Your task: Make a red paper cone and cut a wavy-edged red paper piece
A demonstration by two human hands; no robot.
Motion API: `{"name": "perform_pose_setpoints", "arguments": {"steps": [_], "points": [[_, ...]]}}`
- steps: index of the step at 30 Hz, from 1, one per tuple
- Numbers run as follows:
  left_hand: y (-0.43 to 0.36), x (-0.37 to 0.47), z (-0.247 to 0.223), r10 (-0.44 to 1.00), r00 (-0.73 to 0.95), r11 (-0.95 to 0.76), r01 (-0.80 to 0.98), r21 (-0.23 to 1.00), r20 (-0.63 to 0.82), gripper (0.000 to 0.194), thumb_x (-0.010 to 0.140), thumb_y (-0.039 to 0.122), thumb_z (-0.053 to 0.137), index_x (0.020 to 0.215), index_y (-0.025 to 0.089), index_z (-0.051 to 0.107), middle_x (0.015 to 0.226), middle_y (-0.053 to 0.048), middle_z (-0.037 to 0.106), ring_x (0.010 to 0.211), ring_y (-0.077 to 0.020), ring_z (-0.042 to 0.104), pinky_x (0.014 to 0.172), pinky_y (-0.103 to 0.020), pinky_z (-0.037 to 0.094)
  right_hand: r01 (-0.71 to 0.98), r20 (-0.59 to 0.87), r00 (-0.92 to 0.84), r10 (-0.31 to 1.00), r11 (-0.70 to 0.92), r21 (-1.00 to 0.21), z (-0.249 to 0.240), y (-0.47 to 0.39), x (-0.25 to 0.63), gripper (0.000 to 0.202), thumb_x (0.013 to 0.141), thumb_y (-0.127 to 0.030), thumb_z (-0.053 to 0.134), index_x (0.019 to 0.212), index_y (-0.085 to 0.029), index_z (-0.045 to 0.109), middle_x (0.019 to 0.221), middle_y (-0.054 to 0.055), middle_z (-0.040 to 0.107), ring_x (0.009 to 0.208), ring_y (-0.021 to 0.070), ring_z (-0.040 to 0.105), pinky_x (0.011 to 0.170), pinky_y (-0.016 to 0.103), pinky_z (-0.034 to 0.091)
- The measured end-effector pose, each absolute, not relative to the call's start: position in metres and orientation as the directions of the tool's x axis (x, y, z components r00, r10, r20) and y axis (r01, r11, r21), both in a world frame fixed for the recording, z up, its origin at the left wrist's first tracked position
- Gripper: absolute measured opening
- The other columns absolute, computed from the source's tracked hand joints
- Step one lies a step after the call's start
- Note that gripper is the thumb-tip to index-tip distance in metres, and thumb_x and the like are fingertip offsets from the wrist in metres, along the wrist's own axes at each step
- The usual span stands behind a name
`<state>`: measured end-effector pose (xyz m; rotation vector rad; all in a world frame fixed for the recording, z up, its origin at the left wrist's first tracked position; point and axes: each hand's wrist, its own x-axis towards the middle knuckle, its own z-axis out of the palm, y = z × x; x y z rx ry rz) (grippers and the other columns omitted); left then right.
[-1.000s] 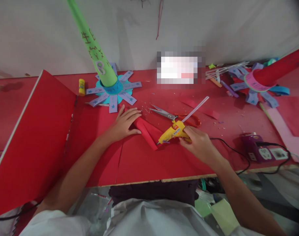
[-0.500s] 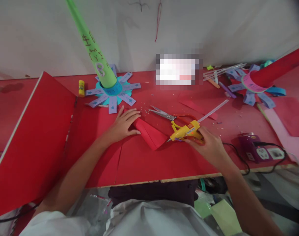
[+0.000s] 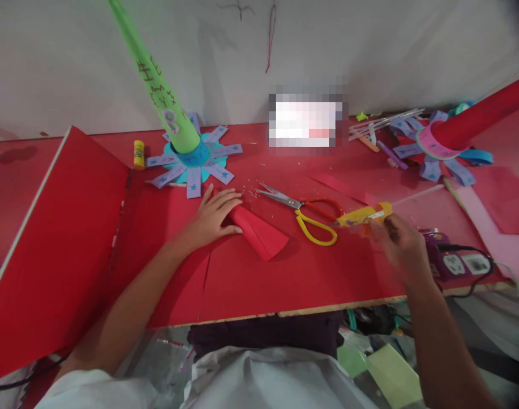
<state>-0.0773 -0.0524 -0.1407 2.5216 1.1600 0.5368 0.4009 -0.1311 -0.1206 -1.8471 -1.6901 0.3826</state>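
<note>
A rolled red paper cone (image 3: 263,233) lies on the red table, its wide end pointing right. My left hand (image 3: 214,215) grips its upper left end, thumb on the near side and fingers over the top. Off to the right, my right hand (image 3: 402,241) is closed round a yellow hot glue gun (image 3: 365,216), with a clear glue stick (image 3: 416,193) sticking out of its back. The gun's nozzle points left, over the handles of the scissors (image 3: 299,205), which have one red and one yellow handle and lie beyond the cone.
A green paper cone (image 3: 186,133) with purple strips stands at the back left, beside a glue stick tube (image 3: 138,154). A red folded board (image 3: 58,250) rises at left. At right are a purple box (image 3: 453,264) with a cord and another red cone (image 3: 485,122).
My right hand has carried the glue gun away from the cone to the right, uncovering the scissors' yellow handle. My left hand stays on the cone.
</note>
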Motion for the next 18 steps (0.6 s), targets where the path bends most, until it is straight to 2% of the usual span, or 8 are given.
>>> {"name": "perform_pose_setpoints", "arguments": {"steps": [5,9,12,15,18], "points": [[-0.053,-0.077,-0.14,0.784,0.589,-0.606,0.661,0.442,0.194,0.078,0.097,0.078,0.062,0.151,0.021,0.061,0.162,-0.018,0.06,0.159,-0.037,0.047,0.139,-0.066,0.003,0.862,0.152,0.269,0.951,-0.168,-0.478,-0.132,-0.113,0.437,0.04,0.096,-0.063,0.059,0.077,-0.029,0.049,0.065,0.001,0.056,0.061,0.0243,0.053,0.063,0.037,0.035],[-0.053,-0.076,-0.139,0.784,0.581,-0.612,0.664,0.43,0.218,0.078,0.096,0.08,0.062,0.146,0.021,0.065,0.158,-0.018,0.064,0.156,-0.038,0.05,0.138,-0.068,0.007,0.901,0.148,0.301,0.942,-0.23,-0.367,-0.141,-0.095,0.451,0.03,0.094,-0.056,0.057,0.088,-0.027,0.059,0.076,0.007,0.066,0.07,0.028,0.058,0.068,0.039,0.039],[-0.054,-0.076,-0.139,0.756,0.608,-0.651,0.663,0.368,0.241,0.074,0.098,0.079,0.06,0.143,0.02,0.066,0.15,-0.018,0.069,0.152,-0.0375,0.055,0.139,-0.068,0.005,0.93,0.204,0.273,0.94,-0.204,-0.304,-0.137,-0.089,0.446,0.029,0.094,-0.052,0.058,0.094,-0.024,0.065,0.091,0.012,0.07,0.083,0.0298,0.061,0.078,0.043,0.046],[-0.055,-0.075,-0.138,0.714,0.653,-0.699,0.646,0.306,0.252,0.071,0.1,0.077,0.056,0.14,0.02,0.068,0.142,-0.017,0.074,0.145,-0.0368,0.062,0.139,-0.069,0.008,0.939,0.344,0.242,0.907,-0.13,-0.318,-0.124,-0.089,0.427,0.03,0.094,-0.048,0.058,0.102,-0.022,0.07,0.106,0.017,0.073,0.098,0.0329,0.065,0.09,0.047,0.052],[-0.056,-0.074,-0.137,0.681,0.677,-0.732,0.618,0.286,0.279,0.067,0.103,0.074,0.055,0.137,0.019,0.071,0.137,-0.017,0.076,0.137,-0.0357,0.068,0.138,-0.069,0.015,0.902,0.425,0.235,0.874,-0.033,-0.43,-0.103,-0.089,0.4,0.026,0.094,-0.042,0.061,0.103,-0.021,0.072,0.102,0.016,0.076,0.09,0.0303,0.07,0.09,0.045,0.055]]}}
